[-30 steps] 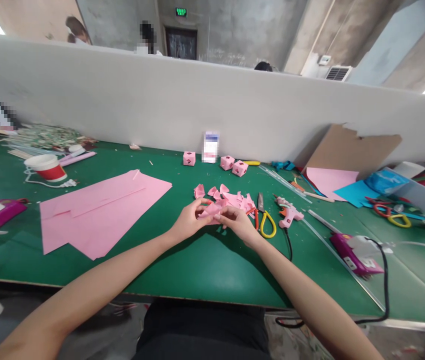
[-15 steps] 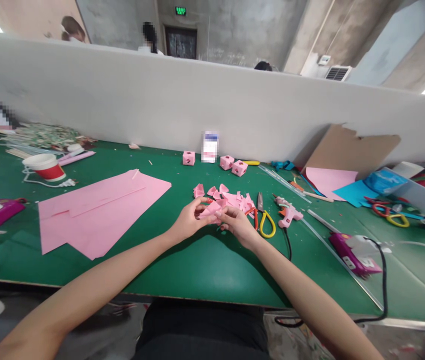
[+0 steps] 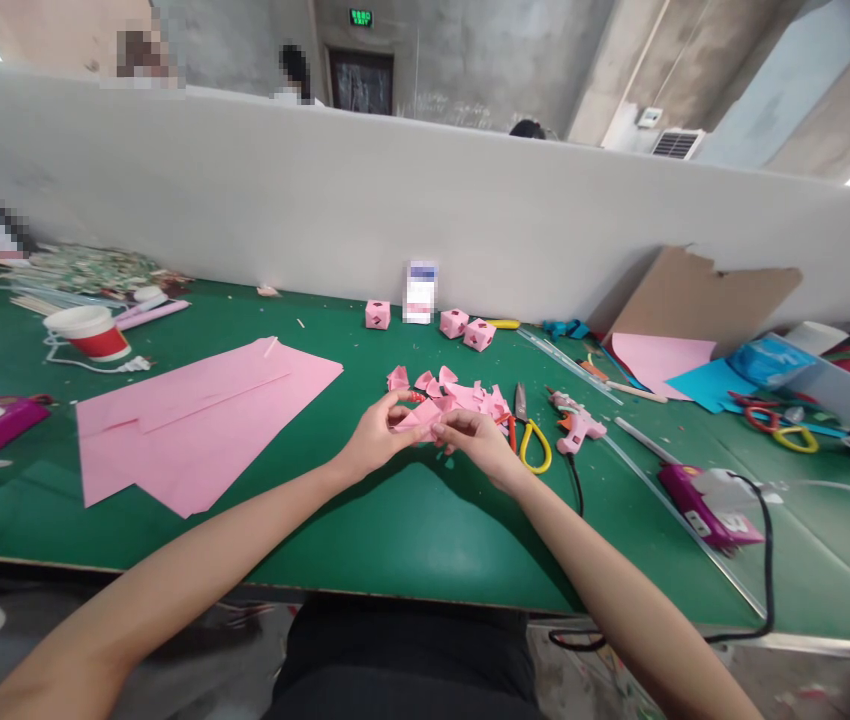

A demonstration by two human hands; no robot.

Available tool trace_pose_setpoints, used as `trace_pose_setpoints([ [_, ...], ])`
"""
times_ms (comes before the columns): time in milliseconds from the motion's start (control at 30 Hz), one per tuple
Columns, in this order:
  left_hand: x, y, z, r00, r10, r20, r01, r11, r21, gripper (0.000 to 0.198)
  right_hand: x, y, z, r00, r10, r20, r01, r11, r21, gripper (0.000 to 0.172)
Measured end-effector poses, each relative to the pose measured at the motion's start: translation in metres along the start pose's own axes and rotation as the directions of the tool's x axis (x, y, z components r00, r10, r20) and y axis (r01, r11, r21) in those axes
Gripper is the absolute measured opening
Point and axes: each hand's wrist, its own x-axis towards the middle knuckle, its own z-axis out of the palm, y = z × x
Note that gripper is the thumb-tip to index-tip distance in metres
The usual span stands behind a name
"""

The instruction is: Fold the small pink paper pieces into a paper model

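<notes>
You pinch the folded pink paper piece (image 3: 417,418) between both grips, just above the tabletop (image 3: 395,530). Your left grip (image 3: 376,440) clasps its left end and your right grip (image 3: 476,440) its right end. Just beyond them lies a heap of pink paper scraps (image 3: 470,395). Right of your right grip are yellow-handled scissors (image 3: 534,445), then a pink glue gun (image 3: 576,427). Well left of your left grip is a large pink sheet (image 3: 200,420).

Bright, even overhead lighting; ceiling glare at upper corners. Wide-angle edge distortion, dark lower-right vignette; soft shadows under forearms.
</notes>
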Motion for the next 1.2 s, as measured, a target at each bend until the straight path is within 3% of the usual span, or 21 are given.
trace_pose_setpoints([
  [767,-0.0007,0.002,0.0007,1.0,-0.018,-0.011,0.018,1.0,0.016,0.05,0.0015,0.0065,0.0035,0.999,-0.021,-0.038,0.02,0.999,-0.039,0.038],
  [1200,-0.0016,0.0038,0.0008,0.998,0.03,-0.046,-0.023,0.989,0.148,0.043,0.002,0.0067,0.0036,0.997,-0.057,-0.057,0.052,0.996,-0.077,0.037],
])
